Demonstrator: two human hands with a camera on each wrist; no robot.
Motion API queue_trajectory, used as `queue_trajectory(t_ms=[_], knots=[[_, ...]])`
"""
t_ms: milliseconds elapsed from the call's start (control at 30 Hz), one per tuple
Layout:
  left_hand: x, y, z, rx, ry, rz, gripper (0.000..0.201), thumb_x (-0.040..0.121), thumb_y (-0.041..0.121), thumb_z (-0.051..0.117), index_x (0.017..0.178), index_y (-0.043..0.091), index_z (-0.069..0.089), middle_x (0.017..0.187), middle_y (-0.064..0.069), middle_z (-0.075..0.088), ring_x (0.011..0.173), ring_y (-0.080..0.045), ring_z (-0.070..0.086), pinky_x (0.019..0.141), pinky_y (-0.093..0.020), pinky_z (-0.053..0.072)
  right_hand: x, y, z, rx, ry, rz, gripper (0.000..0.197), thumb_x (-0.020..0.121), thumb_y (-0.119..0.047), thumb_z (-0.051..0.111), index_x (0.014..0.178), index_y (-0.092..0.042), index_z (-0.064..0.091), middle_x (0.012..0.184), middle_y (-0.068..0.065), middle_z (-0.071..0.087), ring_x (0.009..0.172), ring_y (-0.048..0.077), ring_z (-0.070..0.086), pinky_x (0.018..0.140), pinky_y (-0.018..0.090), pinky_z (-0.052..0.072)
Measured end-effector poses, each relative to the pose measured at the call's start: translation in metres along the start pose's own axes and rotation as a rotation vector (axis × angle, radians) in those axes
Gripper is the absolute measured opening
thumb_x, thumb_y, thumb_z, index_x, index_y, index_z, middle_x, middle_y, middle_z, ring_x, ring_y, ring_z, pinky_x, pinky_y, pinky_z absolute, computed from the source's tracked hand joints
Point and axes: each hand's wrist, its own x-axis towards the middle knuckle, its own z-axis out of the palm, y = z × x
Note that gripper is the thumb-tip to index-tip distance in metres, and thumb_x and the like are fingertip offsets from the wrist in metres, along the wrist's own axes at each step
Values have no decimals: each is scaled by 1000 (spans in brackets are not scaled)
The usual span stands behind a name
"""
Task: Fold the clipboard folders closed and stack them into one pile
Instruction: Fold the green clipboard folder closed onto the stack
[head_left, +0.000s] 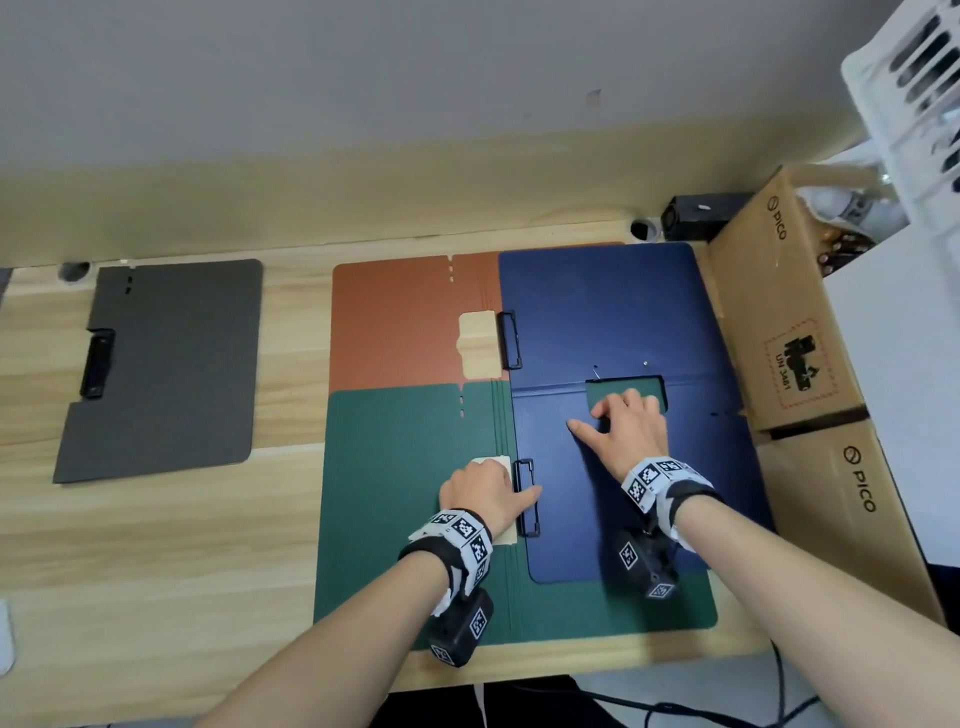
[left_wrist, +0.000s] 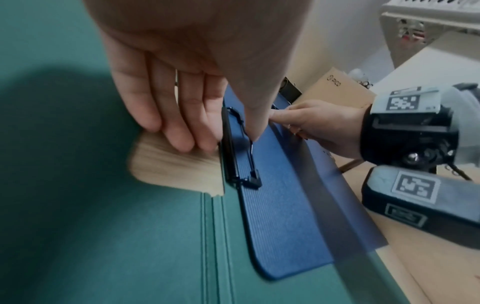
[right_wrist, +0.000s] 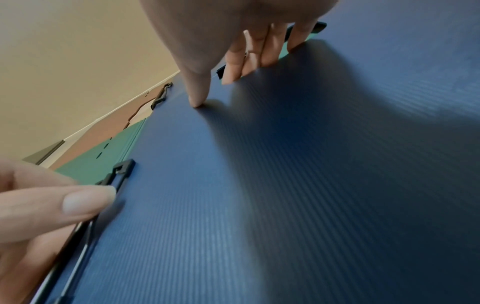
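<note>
- Lying open and overlapped on a wooden counter (head_left: 156, 545): a green folder (head_left: 405, 519) nearest, an orange folder (head_left: 395, 322) beyond it, and a navy folder (head_left: 597, 322) spread over the right halves of both.
- Resting apart, well to the left of both hands: a grey folder (head_left: 166, 364), already folded shut, likely the start of the pile.
- Pressing down at the green folder's spine: left hand (head_left: 480, 493), fingers (left_wrist: 179, 123) straight and relaxed, gripping nothing, fingertips landing on bare counter showing through the green folder's cut-out.
- Sitting just right of those fingertips: a black clip (left_wrist: 241, 150), with the left thumb reaching over it onto the navy cover, apparently pinning everything so nothing slides.
- Spreading flat on the navy cover: right hand (head_left: 626, 431), fingers (right_wrist: 249, 59) extended, thumb tip planted, holding nothing.
- Reaching the edge of a notch in the navy cover just ahead of the right fingertips, green showing through; probably feeling for an edge to lift, or sliding the navy folder.
- Showing farther beyond the fingers: a second black clip (head_left: 509, 340) on the navy folder's left edge.
- Standing right of the right hand: cardboard boxes (head_left: 789, 322), crowding the navy folder's far side and leaving little swing room.
- Remaining undone: three folders not yet closed, none stacked on the grey one.
</note>
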Motion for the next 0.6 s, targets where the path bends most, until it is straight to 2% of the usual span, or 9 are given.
queue_trajectory(t_ms=[133, 300, 400, 467, 533, 600], knots=[[0, 5, 1, 96, 9, 60, 48, 81, 65, 51, 78, 17, 58, 93, -4, 66, 90, -29, 63, 67, -31, 43, 5, 11, -4, 106, -69, -41, 41, 72, -61, 71, 91, -27, 60, 99, -7, 48, 98, 17, 38, 86, 32, 31], [-8, 15, 1, 167, 38, 132, 44, 88, 49, 42, 69, 11, 54, 75, -7, 60, 74, -29, 54, 62, -31, 39, 11, 12, -6, 171, -109, -40, 37, 71, -53, 77, 88, -27, 58, 98, -4, 53, 102, 20, 41, 88, 34, 30], [-13, 15, -1, 232, 58, 191, 38, 92, 37, 40, 68, 10, 50, 78, -14, 62, 73, -31, 52, 61, -33, 35, 12, 10, -9, 168, -118, -35, 36, 72, -51, 78, 88, -26, 57, 99, -3, 54, 102, 20, 42, 89, 34, 30], [-18, 11, -3, 324, 47, 255, 25, 94, 23, 40, 73, 12, 48, 87, -15, 63, 80, -34, 58, 62, -34, 35, 12, 10, -9, 173, -119, -35, 36, 72, -50, 78, 88, -25, 57, 100, -3, 54, 102, 20, 42, 90, 35, 30], [-23, 5, -6, 437, 7, 324, 14, 92, 5, 43, 82, 12, 50, 91, -15, 58, 89, -36, 60, 62, -35, 36, 11, 9, -8, 182, -122, -35, 36, 72, -49, 78, 87, -25, 56, 99, -4, 54, 102, 20, 42, 90, 35, 30], [-26, -2, -8, 527, -34, 343, 18, 87, -6, 45, 94, 6, 56, 97, -15, 56, 92, -36, 60, 63, -36, 37, 11, 6, -6, 190, -121, -37, 36, 72, -48, 79, 86, -24, 55, 99, -4, 53, 102, 21, 42, 89, 35, 29]])
